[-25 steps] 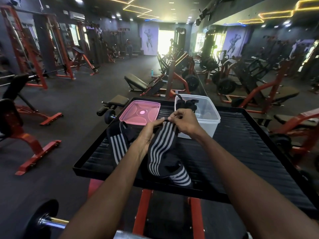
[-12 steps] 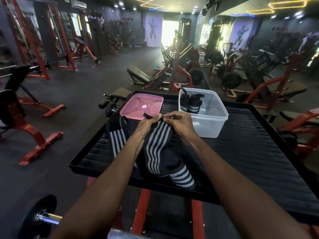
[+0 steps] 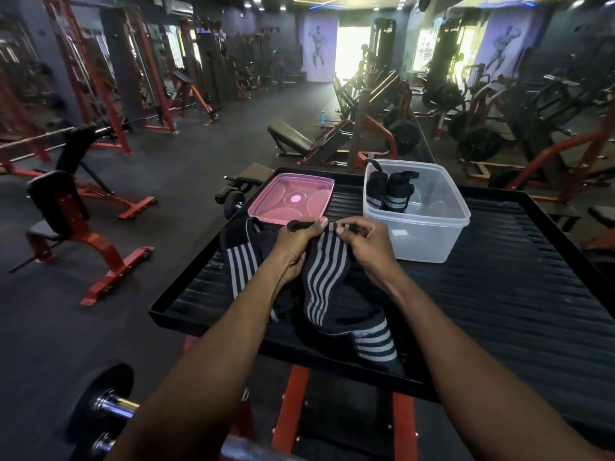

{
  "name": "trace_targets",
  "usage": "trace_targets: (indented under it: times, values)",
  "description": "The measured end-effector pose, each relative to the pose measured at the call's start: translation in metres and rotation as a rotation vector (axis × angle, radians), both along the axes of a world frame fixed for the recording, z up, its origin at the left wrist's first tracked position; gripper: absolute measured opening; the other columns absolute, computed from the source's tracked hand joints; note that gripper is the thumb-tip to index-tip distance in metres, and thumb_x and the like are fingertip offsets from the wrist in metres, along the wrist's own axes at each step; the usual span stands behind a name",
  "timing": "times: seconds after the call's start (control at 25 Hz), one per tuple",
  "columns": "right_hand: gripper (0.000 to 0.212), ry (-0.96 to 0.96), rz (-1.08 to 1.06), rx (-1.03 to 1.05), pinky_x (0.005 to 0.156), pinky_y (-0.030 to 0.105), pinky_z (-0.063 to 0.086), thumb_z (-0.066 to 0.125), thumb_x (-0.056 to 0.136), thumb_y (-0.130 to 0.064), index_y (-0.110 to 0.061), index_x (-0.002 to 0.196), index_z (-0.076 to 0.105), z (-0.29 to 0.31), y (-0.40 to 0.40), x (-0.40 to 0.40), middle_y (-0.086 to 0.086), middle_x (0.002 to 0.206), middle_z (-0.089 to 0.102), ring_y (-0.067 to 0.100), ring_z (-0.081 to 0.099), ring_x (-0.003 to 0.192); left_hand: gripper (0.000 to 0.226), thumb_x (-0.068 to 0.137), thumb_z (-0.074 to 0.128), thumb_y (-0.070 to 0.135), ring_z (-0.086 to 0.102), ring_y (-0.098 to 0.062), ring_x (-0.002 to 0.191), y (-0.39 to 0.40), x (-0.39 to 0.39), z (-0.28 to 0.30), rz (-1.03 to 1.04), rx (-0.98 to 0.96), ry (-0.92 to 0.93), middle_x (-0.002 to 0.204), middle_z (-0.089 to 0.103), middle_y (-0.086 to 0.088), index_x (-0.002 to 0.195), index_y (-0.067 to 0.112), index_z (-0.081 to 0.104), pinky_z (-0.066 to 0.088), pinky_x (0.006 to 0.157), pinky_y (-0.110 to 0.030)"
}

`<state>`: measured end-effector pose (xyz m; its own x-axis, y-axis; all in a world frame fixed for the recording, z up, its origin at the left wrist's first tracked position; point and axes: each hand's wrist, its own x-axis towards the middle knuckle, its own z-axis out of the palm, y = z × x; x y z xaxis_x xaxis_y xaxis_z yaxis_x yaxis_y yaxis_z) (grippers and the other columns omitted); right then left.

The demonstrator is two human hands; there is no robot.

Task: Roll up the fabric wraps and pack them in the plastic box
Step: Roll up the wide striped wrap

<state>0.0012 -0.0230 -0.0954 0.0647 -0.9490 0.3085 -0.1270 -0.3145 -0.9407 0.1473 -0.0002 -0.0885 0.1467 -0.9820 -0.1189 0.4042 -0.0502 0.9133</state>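
Both hands pinch the top edge of a striped fabric wrap (image 3: pixel 324 277) on a black tray (image 3: pixel 519 294) in a gym, ready to begin a roll.

The left hand (image 3: pixel 293 249) and right hand (image 3: pixel 361 244) each hold the wrap's end between thumb and curled fingers, the rest of it trailing toward the tray's near edge, beside another loose wrap (image 3: pixel 241 261). A tight roll likely depends on keeping that edge level, turning it over evenly and holding steady tension so the stripes stay aligned. Just beyond the hands, the clear plastic box (image 3: pixel 432 234) stands open with two rolled wraps (image 3: pixel 389 191) upright in its left end; its pink lid (image 3: pixel 291 199) lies alongside on the tray.
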Motion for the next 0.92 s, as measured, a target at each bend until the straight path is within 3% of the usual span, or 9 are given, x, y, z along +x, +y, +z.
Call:
trace_targets:
  times: [0.08, 0.16, 0.32, 0.44, 0.56, 0.64, 0.8, 0.92]
  values:
    - [0.018, -0.070, 0.050, 0.036, 0.085, 0.022, 0.056, 0.071, 0.084, 0.006, -0.008, 0.094, 0.077, 0.0016, 0.0002, -0.0033, -0.001, 0.089, 0.074, 0.004, 0.069, 0.082, 0.024, 0.085, 0.074, 0.004, 0.068, -0.025, 0.084, 0.0012, -0.0014, -0.0001, 0.012, -0.003, -0.037, 0.096, 0.071, -0.020, 0.105, -0.007, 0.068, 0.059, 0.084, -0.034]
    - [0.023, -0.126, 0.097, 0.075, 0.091, 0.029, 0.057, 0.070, 0.084, 0.008, -0.013, 0.089, 0.077, 0.0020, -0.0015, -0.0036, 0.002, 0.090, 0.076, 0.013, 0.071, 0.089, 0.008, 0.085, 0.072, -0.001, 0.068, -0.019, 0.076, 0.0023, -0.0021, 0.0007, 0.042, -0.026, -0.106, 0.088, 0.071, -0.015, 0.093, -0.001, 0.070, 0.060, 0.077, -0.028]
    - [0.013, -0.153, 0.133, 0.214, 0.094, 0.044, 0.055, 0.070, 0.091, -0.012, -0.016, 0.082, 0.079, -0.0033, -0.0050, -0.0002, 0.012, 0.091, 0.078, 0.025, 0.072, 0.093, 0.015, 0.083, 0.069, -0.008, 0.069, -0.018, 0.079, 0.0033, 0.0013, -0.0005, 0.028, -0.064, -0.157, 0.086, 0.072, -0.010, 0.086, 0.007, 0.072, 0.058, 0.086, -0.031]
    - [0.019, -0.040, 0.079, 0.151, 0.090, 0.040, 0.055, 0.069, 0.090, -0.006, -0.019, 0.079, 0.076, -0.0044, -0.0055, -0.0011, 0.007, 0.087, 0.076, 0.017, 0.069, 0.085, 0.019, 0.084, 0.067, -0.010, 0.070, -0.015, 0.077, 0.0050, 0.0020, 0.0017, -0.022, -0.038, -0.150, 0.086, 0.073, -0.009, 0.093, 0.005, 0.071, 0.059, 0.078, -0.024]
    - [0.020, -0.069, 0.083, 0.081, 0.086, 0.027, 0.054, 0.068, 0.087, 0.006, -0.013, 0.088, 0.076, 0.0006, -0.0007, -0.0025, 0.002, 0.087, 0.074, 0.009, 0.067, 0.083, 0.012, 0.086, 0.069, -0.002, 0.072, -0.019, 0.075, 0.0078, -0.0011, 0.0036, -0.067, 0.039, -0.033, 0.084, 0.075, -0.012, 0.097, 0.002, 0.071, 0.061, 0.075, -0.030]
    - [0.020, -0.094, 0.097, 0.057, 0.083, 0.020, 0.055, 0.068, 0.087, 0.007, -0.011, 0.092, 0.076, 0.0022, 0.0012, -0.0025, 0.000, 0.088, 0.074, 0.003, 0.068, 0.082, 0.007, 0.086, 0.071, 0.000, 0.073, -0.021, 0.074, 0.0082, -0.0029, 0.0028, -0.029, 0.048, -0.052, 0.080, 0.076, -0.011, 0.091, 0.005, 0.073, 0.061, 0.076, -0.033]
    - [0.013, -0.132, 0.112, 0.222, 0.082, 0.036, 0.057, 0.068, 0.093, -0.013, -0.017, 0.083, 0.076, 0.0002, -0.0009, -0.0018, 0.006, 0.088, 0.077, 0.017, 0.070, 0.085, 0.015, 0.085, 0.069, -0.005, 0.070, -0.021, 0.078, 0.0082, -0.0015, 0.0007, 0.024, -0.017, -0.132, 0.082, 0.075, -0.009, 0.086, 0.010, 0.074, 0.058, 0.085, -0.035]
    - [0.019, -0.167, 0.081, 0.172, 0.088, 0.034, 0.056, 0.069, 0.091, -0.006, -0.020, 0.079, 0.076, 0.0004, -0.0015, -0.0026, 0.001, 0.083, 0.076, 0.015, 0.069, 0.085, 0.010, 0.086, 0.068, -0.002, 0.069, -0.023, 0.081, 0.0071, -0.0024, -0.0003, -0.020, -0.014, -0.064, 0.087, 0.073, -0.013, 0.090, 0.006, 0.073, 0.056, 0.091, -0.038]
